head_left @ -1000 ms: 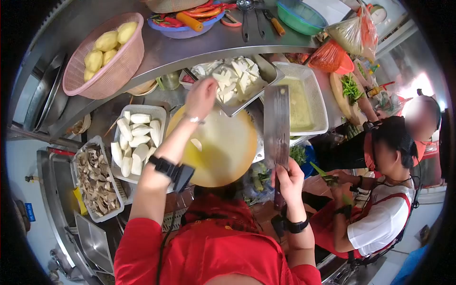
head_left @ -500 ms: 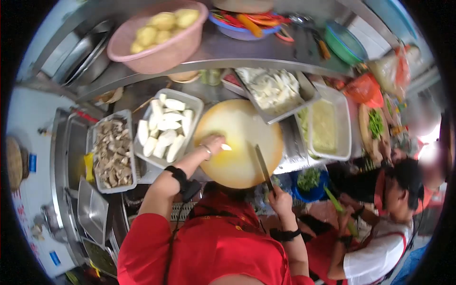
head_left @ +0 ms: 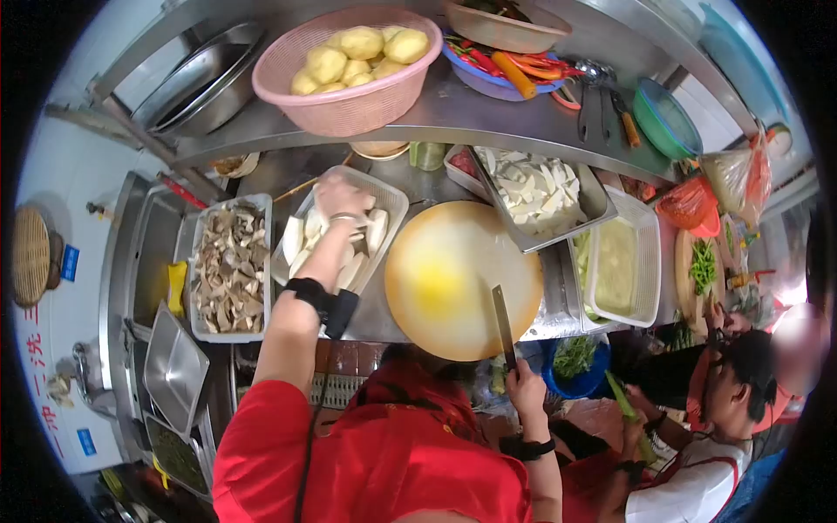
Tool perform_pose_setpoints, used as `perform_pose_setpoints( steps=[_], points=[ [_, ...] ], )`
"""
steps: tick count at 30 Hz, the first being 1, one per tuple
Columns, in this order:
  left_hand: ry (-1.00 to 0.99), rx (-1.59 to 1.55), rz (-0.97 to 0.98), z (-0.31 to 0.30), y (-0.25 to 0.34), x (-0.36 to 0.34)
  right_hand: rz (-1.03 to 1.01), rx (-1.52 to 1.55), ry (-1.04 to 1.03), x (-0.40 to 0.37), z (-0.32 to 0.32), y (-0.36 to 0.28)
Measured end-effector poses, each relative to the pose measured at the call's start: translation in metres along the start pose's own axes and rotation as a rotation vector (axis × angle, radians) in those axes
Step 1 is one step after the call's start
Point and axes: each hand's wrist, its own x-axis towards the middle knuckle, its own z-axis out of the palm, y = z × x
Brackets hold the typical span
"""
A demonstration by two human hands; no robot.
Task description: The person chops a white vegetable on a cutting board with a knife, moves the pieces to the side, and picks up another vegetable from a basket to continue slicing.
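One steel cleaver (head_left: 503,324) clamped in right hand (head_left: 527,390) over one round yellow board (head_left: 453,279); left hand (head_left: 338,196) in one white plastic tray (head_left: 397,199), grip indeterminate; steel surface (head_left: 373,318), commercial kitchen

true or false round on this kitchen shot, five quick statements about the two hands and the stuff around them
1. The left hand reaches into the tray of white pieces. True.
2. The right hand holds a ladle. False: it grips a cleaver, blade over the near edge of the board.
3. The round cutting board is piled with slices. False: its top is bare.
4. The pink basket on the shelf holds potatoes. True.
5. The mushrooms lie to the right of the board. False: they lie to its left, beyond the tray.
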Motion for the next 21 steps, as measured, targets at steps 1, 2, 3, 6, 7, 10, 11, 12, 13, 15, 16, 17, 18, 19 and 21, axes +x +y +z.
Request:
perform_pose_setpoints(
  steps=[1,2,3,6,7,10,11,12,13,15,16,17,18,19,21],
  points=[
    [-0.109,-0.006,-0.289,0.0,-0.021,0.004,0.015,-0.01,-0.016,-0.002,0.003,0.001],
    [-0.139,0.017,-0.262,0.006,-0.045,0.006,0.026,-0.025,-0.033,-0.002,0.004,0.002],
    [-0.17,0.04,-0.239,0.009,-0.057,0.006,0.04,-0.029,-0.033,-0.002,0.006,0.001],
    [-0.045,-0.046,-0.237,0.031,-0.068,0.009,0.039,-0.053,-0.025,-0.002,0.009,-0.001],
    [-0.056,-0.042,-0.248,0.028,-0.064,0.001,0.04,-0.06,-0.039,-0.004,0.01,0.0],
    [0.143,-0.428,0.36,0.019,-0.02,-0.022,0.051,-0.03,-0.009,0.001,0.01,-0.002],
    [0.239,-0.466,0.551,0.021,0.004,-0.031,0.034,-0.027,-0.022,0.002,0.01,-0.003],
    [0.158,-0.838,0.477,0.056,0.026,-0.034,0.035,-0.034,-0.034,0.003,0.01,0.0],
    [0.036,-1.114,0.573,0.032,0.056,-0.049,0.037,-0.042,-0.044,0.003,0.011,0.002],
    [-0.018,-0.29,0.889,0.038,0.076,-0.069,0.001,-0.046,-0.041,0.007,0.011,0.0],
    [-0.081,-0.146,0.958,0.051,0.084,-0.081,0.021,-0.034,-0.052,0.007,0.009,-0.004],
    [-0.081,-0.148,0.951,0.07,0.084,-0.095,0.044,-0.026,-0.063,0.006,0.006,-0.005],
    [-0.117,-0.187,0.891,0.093,0.082,-0.107,0.039,-0.054,-0.062,0.006,0.008,-0.003],
    [-0.155,-0.228,0.83,0.11,0.081,-0.116,0.037,-0.058,-0.063,0.008,0.007,-0.004],
    [-0.088,-0.348,0.796,0.105,0.079,-0.119,0.035,-0.007,-0.042,0.006,0.006,-0.005]
  ],
)
